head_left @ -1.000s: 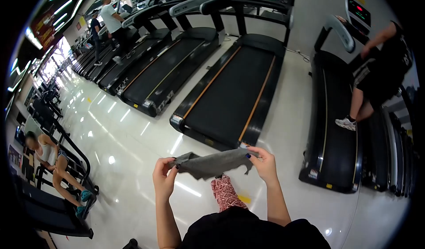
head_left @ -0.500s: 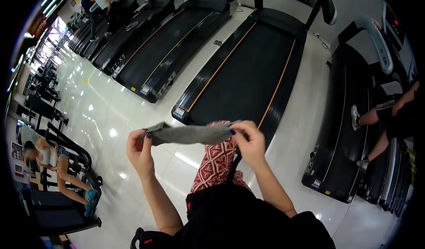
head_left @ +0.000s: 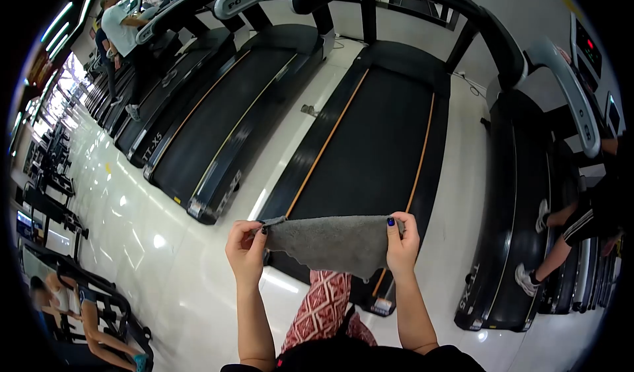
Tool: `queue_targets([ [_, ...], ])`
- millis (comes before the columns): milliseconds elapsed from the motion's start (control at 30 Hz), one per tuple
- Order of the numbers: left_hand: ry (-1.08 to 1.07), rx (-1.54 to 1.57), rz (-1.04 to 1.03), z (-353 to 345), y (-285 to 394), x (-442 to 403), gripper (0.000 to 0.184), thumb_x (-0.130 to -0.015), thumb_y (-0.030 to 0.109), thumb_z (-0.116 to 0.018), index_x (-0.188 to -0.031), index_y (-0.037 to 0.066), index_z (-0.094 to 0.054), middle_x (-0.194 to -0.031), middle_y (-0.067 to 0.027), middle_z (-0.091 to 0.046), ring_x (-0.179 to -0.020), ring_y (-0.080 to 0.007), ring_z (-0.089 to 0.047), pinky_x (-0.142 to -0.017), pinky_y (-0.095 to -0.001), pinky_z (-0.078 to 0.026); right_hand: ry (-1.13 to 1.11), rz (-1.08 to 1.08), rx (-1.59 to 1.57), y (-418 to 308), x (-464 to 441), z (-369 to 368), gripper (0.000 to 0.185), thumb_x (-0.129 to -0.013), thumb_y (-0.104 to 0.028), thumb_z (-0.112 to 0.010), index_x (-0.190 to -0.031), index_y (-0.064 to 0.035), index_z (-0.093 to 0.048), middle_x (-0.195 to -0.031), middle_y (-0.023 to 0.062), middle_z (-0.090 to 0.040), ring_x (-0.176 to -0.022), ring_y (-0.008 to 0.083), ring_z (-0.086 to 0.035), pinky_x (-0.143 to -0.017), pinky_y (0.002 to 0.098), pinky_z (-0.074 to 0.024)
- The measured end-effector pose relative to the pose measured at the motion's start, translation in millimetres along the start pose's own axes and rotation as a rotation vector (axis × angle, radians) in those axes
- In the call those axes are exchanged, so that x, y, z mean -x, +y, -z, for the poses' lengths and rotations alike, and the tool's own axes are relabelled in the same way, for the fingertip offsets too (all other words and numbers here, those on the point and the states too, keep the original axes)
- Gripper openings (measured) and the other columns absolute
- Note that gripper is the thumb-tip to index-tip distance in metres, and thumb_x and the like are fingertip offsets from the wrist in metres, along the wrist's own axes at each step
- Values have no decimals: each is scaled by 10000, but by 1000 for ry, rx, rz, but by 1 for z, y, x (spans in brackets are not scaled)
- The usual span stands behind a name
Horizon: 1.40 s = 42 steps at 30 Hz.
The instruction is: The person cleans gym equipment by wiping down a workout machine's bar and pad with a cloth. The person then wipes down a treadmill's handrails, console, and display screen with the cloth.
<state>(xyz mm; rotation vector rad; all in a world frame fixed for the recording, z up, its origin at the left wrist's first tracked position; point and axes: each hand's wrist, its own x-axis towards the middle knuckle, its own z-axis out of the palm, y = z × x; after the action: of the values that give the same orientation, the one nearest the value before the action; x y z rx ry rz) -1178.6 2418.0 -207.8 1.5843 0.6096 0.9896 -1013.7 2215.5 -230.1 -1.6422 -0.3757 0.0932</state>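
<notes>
With fingers point(head_left: 246, 226) pinching opposite ends of its upper edge, the left hand point(head_left: 246, 254) and right hand point(head_left: 403, 248) held a gray cloth point(head_left: 335, 243) at lower centre of the frame, overlapping a treadmill point(head_left: 366, 150), where even, level tension probably best kept it flat.

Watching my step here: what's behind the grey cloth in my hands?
Behind the cloth is a treadmill, belt showing above, a rear corner below. A trouser leg meets the cloth's lower edge. Part of the treadmill's rear is covered; anything else there can't be seen.
</notes>
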Motion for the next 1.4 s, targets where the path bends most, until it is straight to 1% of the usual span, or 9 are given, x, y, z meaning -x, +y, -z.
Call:
queue_targets([
  [200,-46,55,64,-61,19,-193,78,-762,-37,-579,-832,-3,-576,-832,-37,-525,-786,-119,-533,-656,-220,-444,59,-11,8,-36,-177,-62,118,-864,-119,-534,-916,-13,-536,-825,51,-566,-764,97,-528,-655,231,-427],
  [333,-127,-57,-74,-73,65,-311,75,-766,-47,-568,-833,-13,-567,-831,-33,-523,-737,-78,-504,-617,-193,-415,103,50,96,-105,-261,-93,117,-863,-112,-534,-932,-17,-533,-853,57,-581,-745,101,-531,-663,224,-420],
  [367,-116,-36,23,-75,87,-333,74,-774,-46,-563,-844,-23,-558,-832,-27,-515,-697,-61,-477,-585,-188,-393,128,159,155,-130,-280,-104,120,-865,-110,-529,-938,-15,-531,-845,59,-584,-717,98,-521,-658,218,-414],
  [567,-39,74,-1,-84,173,-403,97,-785,-15,-581,-882,-19,-573,-824,-12,-506,-742,-69,-491,-636,-187,-387,-21,108,205,-218,-338,-113,143,-870,-164,-538,-933,-36,-540,-625,46,-539,-504,75,-460,-472,234,-356],
  [800,-43,-6,-25,-123,165,-471,89,-764,-12,-586,-852,-25,-589,-785,4,-501,-694,-58,-461,-607,-176,-355,45,57,152,-219,-393,-125,139,-854,-155,-564,-930,-39,-554,-590,28,-519,-489,45,-427,-446,222,-330],
  [1033,28,-12,68,-160,114,-538,91,-767,3,-593,-855,-19,-596,-766,11,-513,-657,-48,-466,-589,-179,-372,-138,66,107,-195,-498,-140,140,-857,-149,-574,-902,-19,-546,-715,-10,-540,-635,34,-451,-549,193,-369],
  [1167,44,-113,38,-172,115,-600,102,-751,21,-602,-847,-12,-603,-775,-2,-540,-668,-65,-466,-598,-191,-376,-242,88,54,-174,-568,-171,136,-868,-143,-559,-907,-14,-538,-765,-1,-560,-705,44,-490,-617,197,-406],
  [1200,59,-164,35,-175,116,-614,103,-747,22,-601,-844,-11,-603,-773,-1,-539,-657,-65,-457,-587,-190,-368,-231,132,62,-169,-583,-180,149,-852,-145,-571,-916,-11,-559,-739,56,-607,-665,71,-525,-584,230,-422],
  [1400,124,-236,6,-192,116,-695,124,-747,50,-599,-864,17,-621,-718,17,-521,-595,-50,-397,-545,-194,-338,-296,107,39,-183,-643,-220,138,-847,-121,-562,-929,-11,-550,-710,61,-593,-629,66,-510,-566,228,-413],
])
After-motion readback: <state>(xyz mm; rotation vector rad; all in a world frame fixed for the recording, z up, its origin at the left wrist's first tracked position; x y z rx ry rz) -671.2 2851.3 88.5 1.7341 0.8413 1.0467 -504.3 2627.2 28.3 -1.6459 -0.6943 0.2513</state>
